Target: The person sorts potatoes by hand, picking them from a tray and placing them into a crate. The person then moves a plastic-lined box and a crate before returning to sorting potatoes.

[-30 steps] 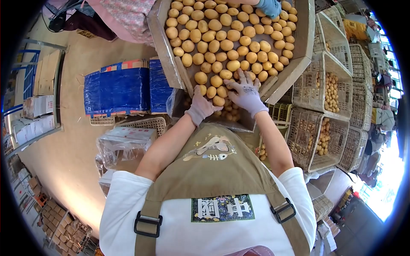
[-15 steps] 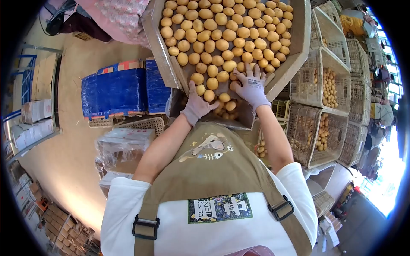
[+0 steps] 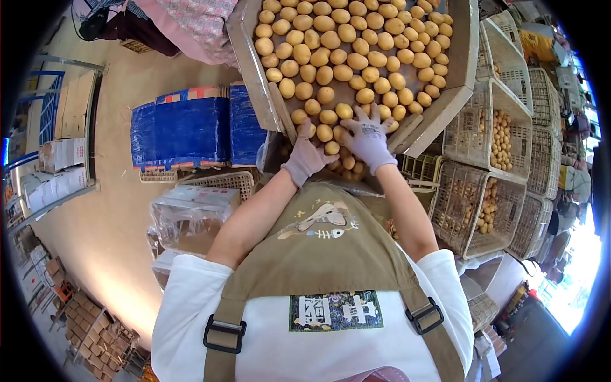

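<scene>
Left hand (image 3: 307, 159): gloved, unclenched, thumb and fingers apart at left side of tray mouth, beside yellow-brown fruits (image 3: 370, 74). Right hand (image 3: 368, 140): gloved, fingers spread over fruits at right side of mouth; exact fingertip contact unclear. Fruits: loose across angular tray (image 3: 439, 121), ahead of and between hands; more below mouth, between wrists. Nearest body: olive apron (image 3: 337, 261). Left: blue-wrapped stack (image 3: 180, 130), plastic-wrapped carton (image 3: 197, 198). Right: stacked plastic crates (image 3: 461, 143), some holding similar fruits.

Potato-like produce (image 3: 347, 33): yellow-tan, round to oval, loose, mostly single-layered on tray (image 3: 443, 119); several pieces between my left hand (image 3: 307, 158) and right hand (image 3: 369, 140).
</scene>
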`<state>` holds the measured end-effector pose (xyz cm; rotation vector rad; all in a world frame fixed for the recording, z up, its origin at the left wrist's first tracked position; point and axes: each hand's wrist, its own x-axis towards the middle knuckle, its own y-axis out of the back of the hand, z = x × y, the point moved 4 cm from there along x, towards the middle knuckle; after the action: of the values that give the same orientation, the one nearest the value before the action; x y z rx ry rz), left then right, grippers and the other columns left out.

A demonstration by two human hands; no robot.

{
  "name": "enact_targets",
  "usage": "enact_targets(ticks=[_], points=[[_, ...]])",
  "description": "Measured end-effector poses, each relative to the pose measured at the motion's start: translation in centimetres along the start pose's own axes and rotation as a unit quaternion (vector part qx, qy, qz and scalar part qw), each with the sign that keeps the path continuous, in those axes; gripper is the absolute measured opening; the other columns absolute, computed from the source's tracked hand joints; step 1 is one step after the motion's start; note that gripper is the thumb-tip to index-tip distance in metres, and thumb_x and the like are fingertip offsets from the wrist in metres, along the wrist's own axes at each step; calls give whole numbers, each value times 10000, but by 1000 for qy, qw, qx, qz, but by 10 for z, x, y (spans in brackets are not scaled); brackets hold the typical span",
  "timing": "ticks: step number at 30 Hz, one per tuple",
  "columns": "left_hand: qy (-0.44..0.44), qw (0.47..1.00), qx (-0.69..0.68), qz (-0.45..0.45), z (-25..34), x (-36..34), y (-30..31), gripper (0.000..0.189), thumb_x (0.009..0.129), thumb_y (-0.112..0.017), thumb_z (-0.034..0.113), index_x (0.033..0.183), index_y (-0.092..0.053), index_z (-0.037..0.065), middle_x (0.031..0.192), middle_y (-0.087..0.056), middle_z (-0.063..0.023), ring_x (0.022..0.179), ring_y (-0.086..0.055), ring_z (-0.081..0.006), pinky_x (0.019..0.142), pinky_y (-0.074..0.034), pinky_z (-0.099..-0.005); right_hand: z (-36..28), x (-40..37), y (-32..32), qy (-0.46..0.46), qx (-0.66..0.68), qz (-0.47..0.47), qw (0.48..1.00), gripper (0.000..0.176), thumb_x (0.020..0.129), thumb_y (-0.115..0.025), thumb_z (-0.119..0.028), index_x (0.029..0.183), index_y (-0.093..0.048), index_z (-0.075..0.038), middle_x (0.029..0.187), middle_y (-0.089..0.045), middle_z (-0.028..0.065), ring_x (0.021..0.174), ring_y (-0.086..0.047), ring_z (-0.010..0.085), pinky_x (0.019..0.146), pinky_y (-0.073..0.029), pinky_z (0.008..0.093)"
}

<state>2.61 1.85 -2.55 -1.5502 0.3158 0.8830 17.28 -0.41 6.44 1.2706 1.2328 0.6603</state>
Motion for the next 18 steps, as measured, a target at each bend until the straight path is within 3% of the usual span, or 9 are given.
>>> enact_targets(ticks=[1,4,5,7,8,9,11,12,18], points=[[15,999,-42,-20,-1,1,-2,840,857,-511,745,1477,-358,199,1530,-375,-51,1386,-402,-341,1104,-259,-677,-16,3,11,5,21,55,998,325,820,-664,-389,1120,-732,-285,1468,-482,120,1395,-342,425,1089,-146,711],[55,989,-134,-38,-2,2,-4,864,865,-483,762,1491,-339,185,1533,-365,-100,1390,-390,-364,1078,-303,-694,-46,11,15,171,30,170,970,385,812,-671,-346,1193,-699,-299,1451,-480,139,1369,-396,378,1133,-197,596],[47,990,-116,-60,-2,0,-4,855,870,-490,748,1493,-334,184,1532,-365,-100,1388,-391,-367,1078,-302,-698,-36,13,16,172,-24,155,972,482,815,-672,-332,1295,-631,-326,1467,-459,148,1374,-400,358,1123,-203,595],[27,991,-78,-108,2,2,-5,837,882,-505,720,1497,-325,182,1532,-366,-100,1384,-393,-373,1078,-301,-706,1,13,12,63,-1,152,986,570,817,-672,-353,1375,-556,-355,1502,-422,155,1390,-386,336,1108,-204,607],[25,993,-94,-65,0,3,0,816,889,-538,676,1503,-310,189,1539,-358,-94,1404,-367,-373,1064,-297,-735,23,10,6,39,-20,145,988,559,821,-672,-364,1366,-553,-387,1555,-367,144,1427,-339,336,1103,-193,616],[20,995,-72,-70,1,1,0,819,879,-549,679,1503,-312,203,1540,-359,-75,1415,-353,-357,1076,-261,-736,27,-3,17,13,-42,65,997,572,836,-660,-378,1393,-528,-396,1588,-308,149,1460,-278,340,1116,-185,633],[11,996,-27,-80,3,-6,-4,827,859,-571,683,1504,-316,233,1544,-362,-35,1438,-325,-326,1101,-190,-737,42,-13,2,29,-51,42,997,567,865,-635,-401,1417,-505,-404,1605,-276,138,1484,-224,344,1141,-157,642],[1,998,-33,-51,3,-7,-5,802,884,-535,679,1514,-300,242,1560,-339,-49,1452,-294,-360,1068,-196,-778,42,-14,3,25,-50,28,998,563,872,-628,-407,1421,-501,-408,1605,-277,133,1486,-219,346,1148,-144,641],[23,997,-54,-48,3,-8,-12,888,852,-424,798,1542,-252,266,1588,-287,-32,1476,-238,-341,1078,-140,-781,34,-14,2,9,-42,8,999,550,893,-608,-429,1430,-491,-410,1608,-278,112,1492,-212,352,1160,-120,642]])
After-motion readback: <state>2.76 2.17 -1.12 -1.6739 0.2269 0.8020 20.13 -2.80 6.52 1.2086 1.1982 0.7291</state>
